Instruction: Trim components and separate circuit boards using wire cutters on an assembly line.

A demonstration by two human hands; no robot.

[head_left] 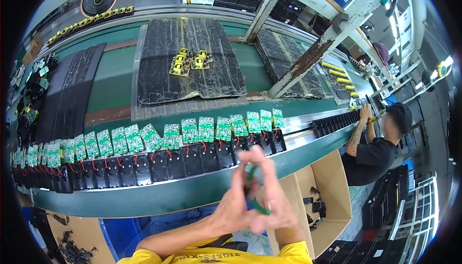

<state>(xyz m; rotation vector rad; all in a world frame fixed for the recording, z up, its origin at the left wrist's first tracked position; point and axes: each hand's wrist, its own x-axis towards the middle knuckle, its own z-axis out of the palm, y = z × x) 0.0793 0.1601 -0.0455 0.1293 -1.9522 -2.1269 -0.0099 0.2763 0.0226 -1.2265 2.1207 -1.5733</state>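
In front of my chest, my left hand (234, 205) and my right hand (273, 194) come together, fingers curled and partly blurred. Between them is a thin green curved thing (260, 208), perhaps a ring or roll of tape; its kind cannot be made out. Both hands appear closed on it. Just beyond the hands runs a long row of black plastic housings (177, 165) on the bench edge. Green circuit boards (189, 130) lean along the row's far side, joined to the housings by short red wires (203, 147).
Black mats (192, 83) lie on the green bench (260, 73), one carrying yellow-framed components (180, 65). An open cardboard box (332, 182) with black parts stands at my right. Beyond it a person in dark clothing (373, 160) works at the bench. A rusty white post (308, 61) rises ahead.
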